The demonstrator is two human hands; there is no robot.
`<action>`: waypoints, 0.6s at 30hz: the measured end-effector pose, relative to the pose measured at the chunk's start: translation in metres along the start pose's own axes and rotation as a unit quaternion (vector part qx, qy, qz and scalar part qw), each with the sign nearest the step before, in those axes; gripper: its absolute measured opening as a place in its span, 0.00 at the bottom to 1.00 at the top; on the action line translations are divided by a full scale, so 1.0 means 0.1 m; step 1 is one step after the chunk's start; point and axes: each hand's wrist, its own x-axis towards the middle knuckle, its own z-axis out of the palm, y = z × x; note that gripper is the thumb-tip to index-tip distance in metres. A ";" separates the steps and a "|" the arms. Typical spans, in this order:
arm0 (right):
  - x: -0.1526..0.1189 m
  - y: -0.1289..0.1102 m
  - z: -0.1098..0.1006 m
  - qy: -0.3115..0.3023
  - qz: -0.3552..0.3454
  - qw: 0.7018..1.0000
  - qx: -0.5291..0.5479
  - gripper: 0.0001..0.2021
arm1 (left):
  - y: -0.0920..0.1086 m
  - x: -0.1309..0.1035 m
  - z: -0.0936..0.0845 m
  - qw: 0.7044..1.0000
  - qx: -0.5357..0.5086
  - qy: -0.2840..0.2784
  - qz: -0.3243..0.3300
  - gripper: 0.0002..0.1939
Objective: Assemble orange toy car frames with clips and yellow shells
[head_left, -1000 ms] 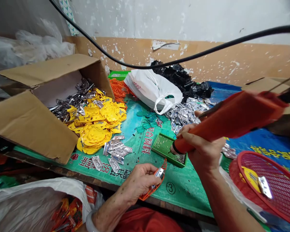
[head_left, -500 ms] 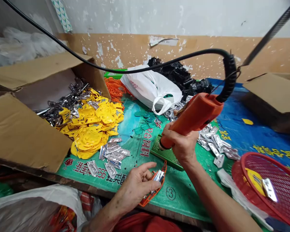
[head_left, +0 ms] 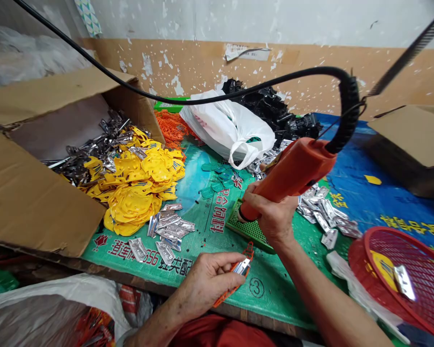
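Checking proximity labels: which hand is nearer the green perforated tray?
Right. The right hand holds the orange power screwdriver with its tip at the green perforated tray; the left hand is nearer the table edge, holding an orange frame piece.

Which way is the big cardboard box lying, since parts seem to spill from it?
Tipped on its side: the cardboard box opens sideways, flaps spread, with yellow plastic pieces and metal clips spilling onto the mat.

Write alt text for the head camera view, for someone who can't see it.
A person's right hand presses an orange electric screwdriver onto a green screw tray, while the left hand holds an orange plastic piece with a metal plate.
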 end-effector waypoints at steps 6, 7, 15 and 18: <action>-0.03 -0.01 0.02 -0.001 -0.008 1.000 -0.015 0.07 | -0.01 0.02 -0.01 1.000 -0.021 0.011 -0.017 0.15; -0.03 -0.01 0.03 0.000 -0.009 1.000 -0.017 0.07 | -0.02 0.02 -0.02 1.000 -0.023 0.011 -0.014 0.15; -0.05 0.00 0.04 0.001 -0.001 1.000 -0.025 0.07 | -0.12 -0.10 -0.03 0.988 0.136 0.008 0.072 0.27; -0.04 0.03 0.03 0.008 0.002 1.000 -0.016 0.08 | -0.16 -0.14 -0.02 0.989 0.135 0.006 0.067 0.32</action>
